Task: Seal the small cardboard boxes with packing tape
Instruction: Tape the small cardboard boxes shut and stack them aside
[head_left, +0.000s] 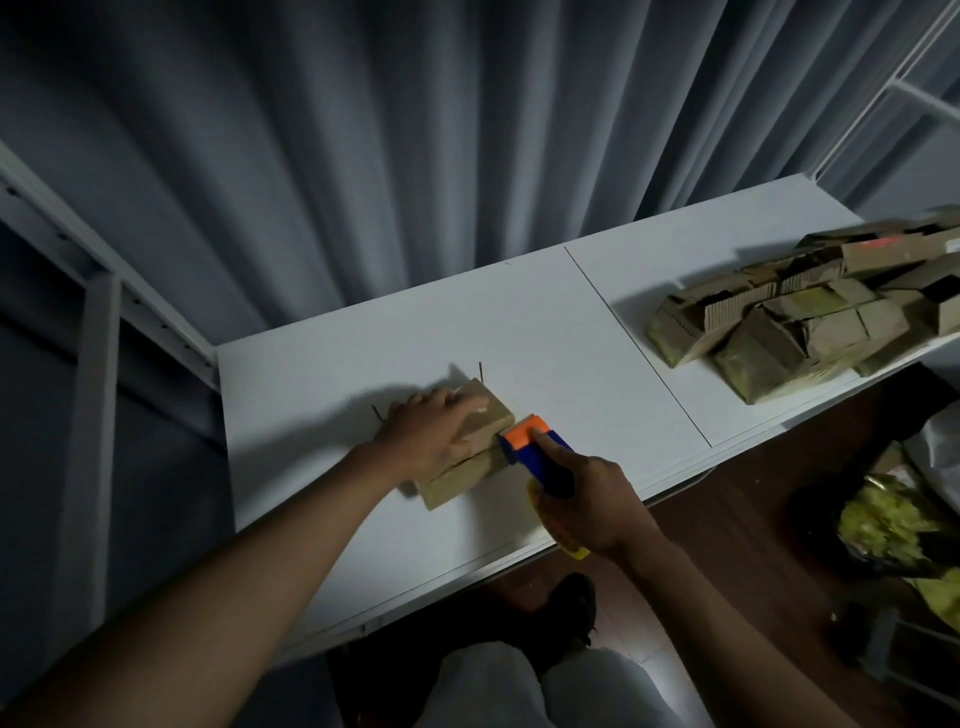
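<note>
Box (470, 447) lay on the white surface (519, 322), left hand (431, 431) flat upon it, fingers (467, 402) straight, evidently steadying it. Beside the box, right hand (587, 493) gripped the tape dispenser (535, 449), whose head met the box's edge.

The left hand (434, 428) covers much of the cardboard box (480, 447), so its top seam cannot be read. The right hand (584, 501) hides most of the tape dispenser (535, 447), roll included. The pile of boxes (795, 322) is blurred and cut by the right edge. The yellow-green mass (883, 525) on the floor is too dim to identify.
</note>
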